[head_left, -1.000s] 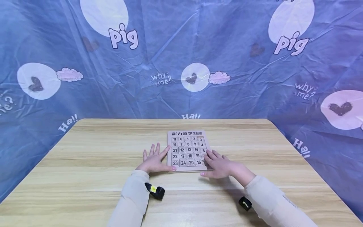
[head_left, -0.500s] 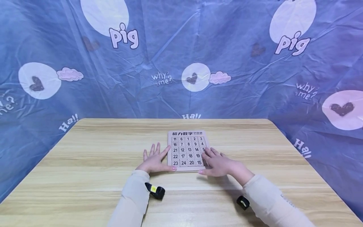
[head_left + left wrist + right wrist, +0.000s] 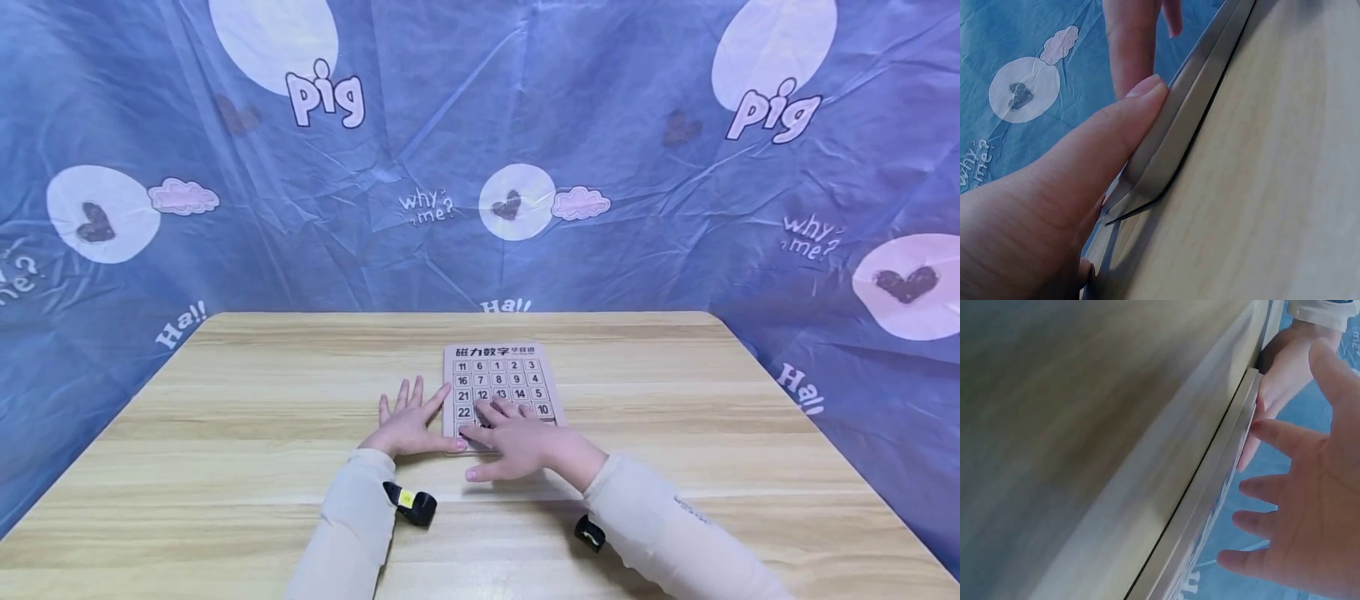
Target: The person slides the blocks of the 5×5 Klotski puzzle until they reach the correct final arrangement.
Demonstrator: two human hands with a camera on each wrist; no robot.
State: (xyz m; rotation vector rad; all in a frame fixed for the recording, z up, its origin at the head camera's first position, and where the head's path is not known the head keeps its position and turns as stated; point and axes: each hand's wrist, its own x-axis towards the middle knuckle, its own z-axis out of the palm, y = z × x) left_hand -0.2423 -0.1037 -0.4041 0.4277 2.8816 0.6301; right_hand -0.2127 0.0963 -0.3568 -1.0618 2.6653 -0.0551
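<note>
A pale number sliding puzzle (image 3: 455, 358) lies flat on the table, its dark heading along the far edge and numbered tiles in rows below. My left hand (image 3: 405, 427) holds its fingers spread beside the left edge. Its thumb (image 3: 1138, 112) rests on the near-left corner of the frame. Over the near rows reaches my right hand (image 3: 525, 446), fingers spread and fairly straight, with the index fingertip at the bottom-left tile. It hides most of the bottom row and part of the row above. Tile 10 (image 3: 543, 409) shows at the right end of that row.
The wood-grain table (image 3: 247, 467) extends around the puzzle. Behind and at both sides hangs a blue printed cloth (image 3: 420, 267). A black wrist device (image 3: 416, 507) sits by the left sleeve, and another black device (image 3: 589, 533) by the right one.
The right-column tiles slid up to the top, with 3 now level with its row. My right hand then moved left across the lower rows, uncovering tile 10. My left hand stayed put.
</note>
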